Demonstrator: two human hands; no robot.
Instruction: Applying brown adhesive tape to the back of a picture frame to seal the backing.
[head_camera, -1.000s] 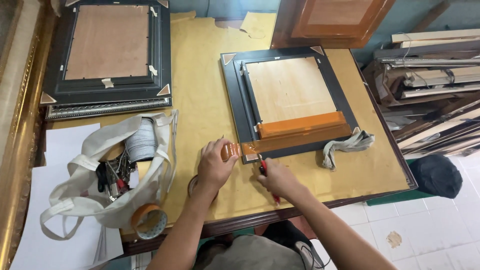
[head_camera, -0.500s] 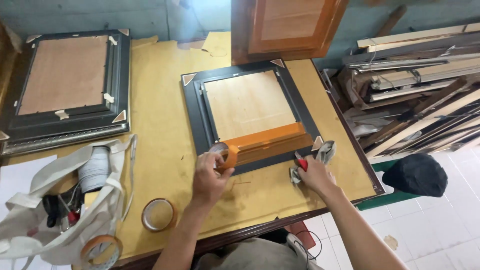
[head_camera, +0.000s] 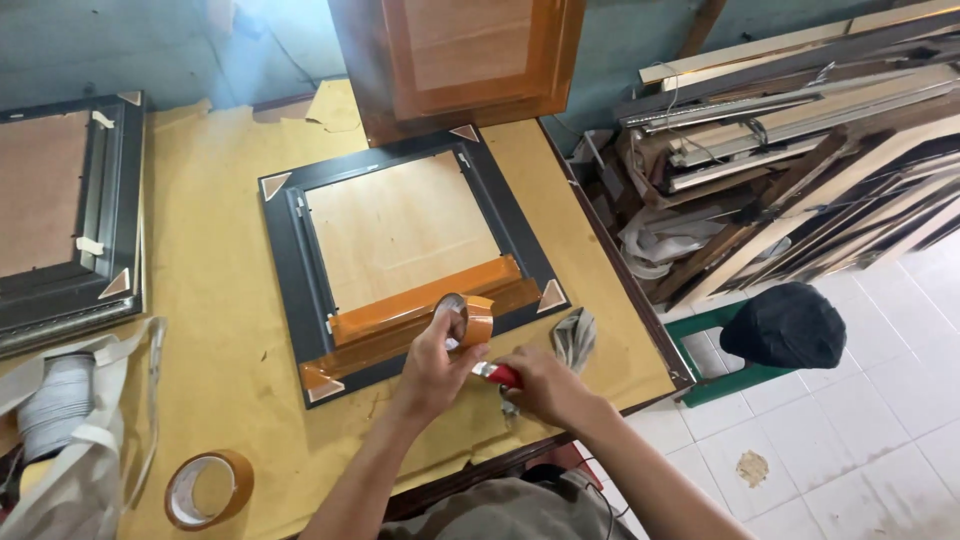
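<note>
Left hand (head_camera: 432, 362) grip closed round tape roll (head_camera: 466, 320) over black frame (head_camera: 400, 258), right hand (head_camera: 540, 385) clutching red-handled tool (head_camera: 497, 374), yellow worktop (head_camera: 215, 290), grey rag (head_camera: 572, 338) just beside

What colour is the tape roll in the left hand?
Translucent orange-brown; the tape roll in the left hand shows best in the head view.

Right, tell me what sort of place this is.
Probably a picture-framing workshop: a black frame lies face down on the paper-covered table, being taped, and moulding lengths are stacked at the right.
</note>
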